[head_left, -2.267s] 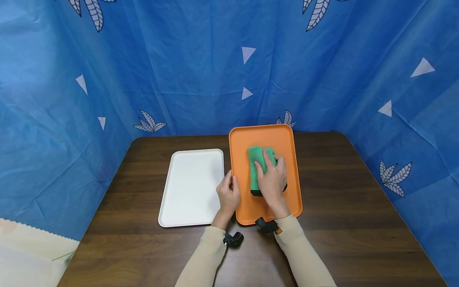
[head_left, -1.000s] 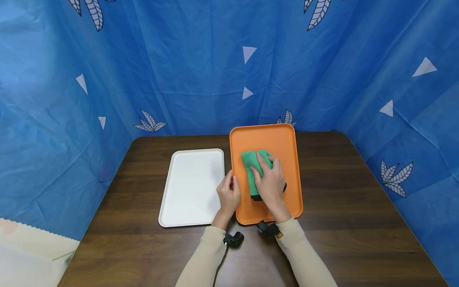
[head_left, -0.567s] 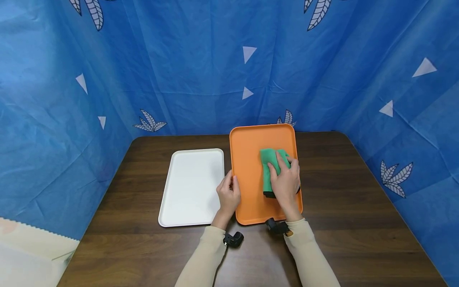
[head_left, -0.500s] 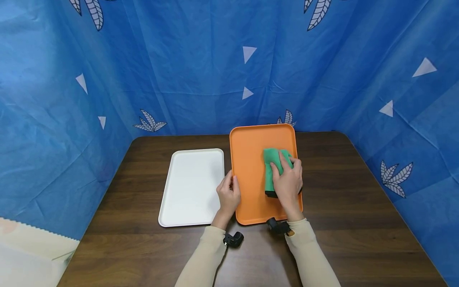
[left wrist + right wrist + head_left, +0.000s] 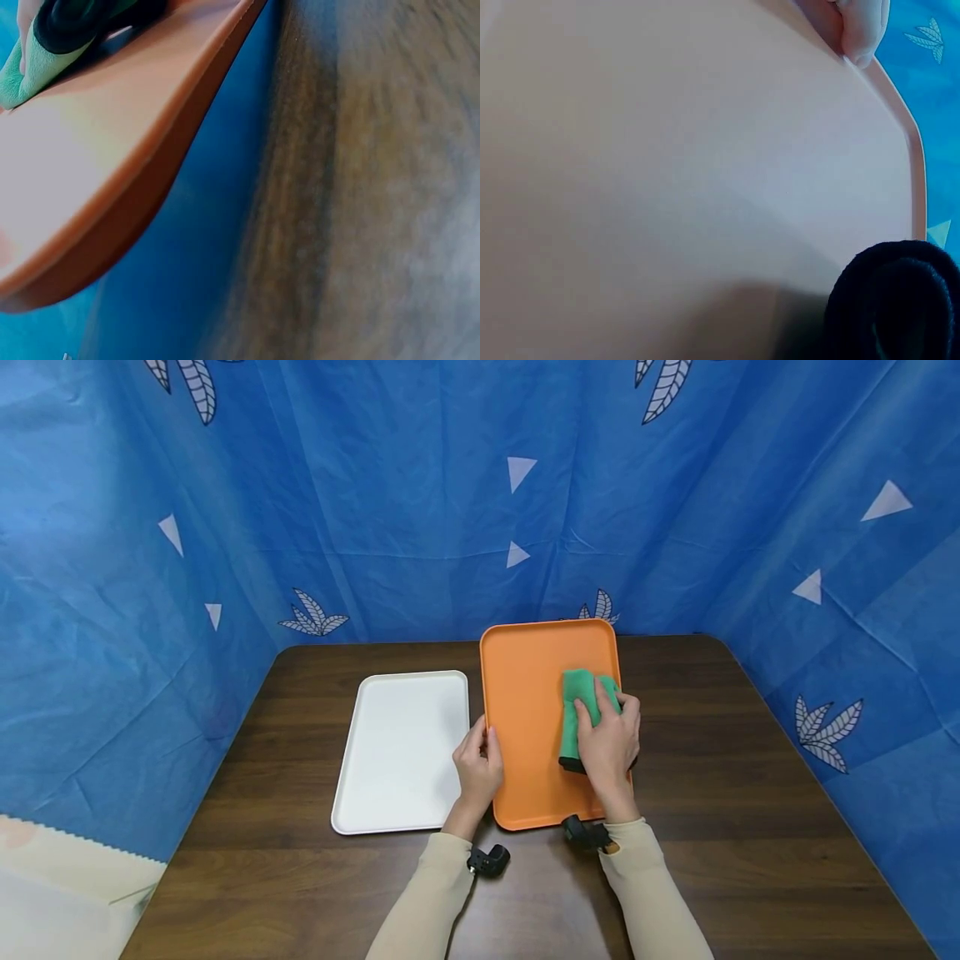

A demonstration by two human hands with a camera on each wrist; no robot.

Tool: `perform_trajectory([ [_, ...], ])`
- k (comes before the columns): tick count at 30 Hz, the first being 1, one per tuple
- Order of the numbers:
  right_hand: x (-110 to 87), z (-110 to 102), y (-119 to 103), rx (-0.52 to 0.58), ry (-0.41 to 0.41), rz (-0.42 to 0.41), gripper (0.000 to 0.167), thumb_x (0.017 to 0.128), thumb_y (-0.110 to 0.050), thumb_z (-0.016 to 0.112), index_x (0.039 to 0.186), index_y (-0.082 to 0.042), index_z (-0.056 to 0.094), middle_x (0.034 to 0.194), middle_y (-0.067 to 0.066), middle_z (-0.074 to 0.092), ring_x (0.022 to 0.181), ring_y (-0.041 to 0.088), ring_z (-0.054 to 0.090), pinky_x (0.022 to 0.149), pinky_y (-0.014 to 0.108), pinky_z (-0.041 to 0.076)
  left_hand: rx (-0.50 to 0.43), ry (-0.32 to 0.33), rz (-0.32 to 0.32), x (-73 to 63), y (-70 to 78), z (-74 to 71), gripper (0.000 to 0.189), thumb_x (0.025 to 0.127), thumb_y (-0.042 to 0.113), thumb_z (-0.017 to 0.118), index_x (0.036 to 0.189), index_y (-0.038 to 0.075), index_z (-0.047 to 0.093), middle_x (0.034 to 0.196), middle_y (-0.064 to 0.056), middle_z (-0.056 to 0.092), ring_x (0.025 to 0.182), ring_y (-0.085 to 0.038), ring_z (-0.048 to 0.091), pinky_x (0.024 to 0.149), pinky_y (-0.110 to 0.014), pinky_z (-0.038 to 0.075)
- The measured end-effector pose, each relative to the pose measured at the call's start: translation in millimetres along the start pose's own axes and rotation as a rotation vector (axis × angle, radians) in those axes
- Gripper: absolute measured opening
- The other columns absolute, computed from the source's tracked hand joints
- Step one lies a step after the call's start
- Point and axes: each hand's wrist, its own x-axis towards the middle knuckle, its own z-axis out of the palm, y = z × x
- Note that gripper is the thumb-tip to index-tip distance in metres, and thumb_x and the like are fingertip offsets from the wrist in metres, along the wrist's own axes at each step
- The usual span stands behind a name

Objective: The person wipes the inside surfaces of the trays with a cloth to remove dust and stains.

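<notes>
My left hand (image 5: 478,770) pinches the left rim of an orange tray (image 5: 525,693), thumb on the inner side. In the right wrist view that thumb (image 5: 864,34) shows at the rim. My right hand (image 5: 611,743) grips a folded green cloth (image 5: 572,727) with a dark edge and presses it on the tray's right side, fingers spread over the top. The cloth reaches the right rim there. In the left wrist view, the tray's side (image 5: 142,217) stands up off the wooden table. The dark rolled cloth edge (image 5: 885,277) fills the right wrist view's lower corner.
A white tray (image 5: 405,752) lies on the wooden table (image 5: 750,827), left of the orange one. Blue curtain (image 5: 420,485) with leaf and triangle prints surrounds the table on the back and both sides. The orange tray's far edge overlaps the back curtain in the head view.
My right hand first slid the cloth slightly left and toward me, then rightward across the orange tray to its right rim. My left hand and both trays stay nearly in place.
</notes>
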Motion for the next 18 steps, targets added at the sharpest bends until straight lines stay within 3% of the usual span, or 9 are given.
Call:
perform_trajectory([
  [9,-9.5,8.1,-7.3,-0.010,0.004,-0.052,0.050,0.092,-0.031,0.068,0.137,-0.012,0.058,0.124,0.025,0.046,0.111,0.040,0.050,0.076,0.055,0.049,0.005,0.009,0.002,0.4,-0.9,0.0,0.019,0.088,-0.010,0.057,0.106,-0.011,0.065,0.064,-0.011,0.057,0.051,-0.014,0.049,0.046,-0.017,0.040],
  [18,-23.9,20.3,-20.7,-0.027,0.022,-0.196,0.048,0.089,-0.028,0.072,0.131,-0.009,0.063,0.117,0.027,0.052,0.103,0.040,0.054,0.073,0.052,0.050,0.002,0.024,-0.011,0.2,-0.8,0.3,0.019,0.088,-0.009,0.057,0.105,-0.011,0.066,0.063,-0.010,0.056,0.050,-0.014,0.049,0.045,-0.018,0.040],
])
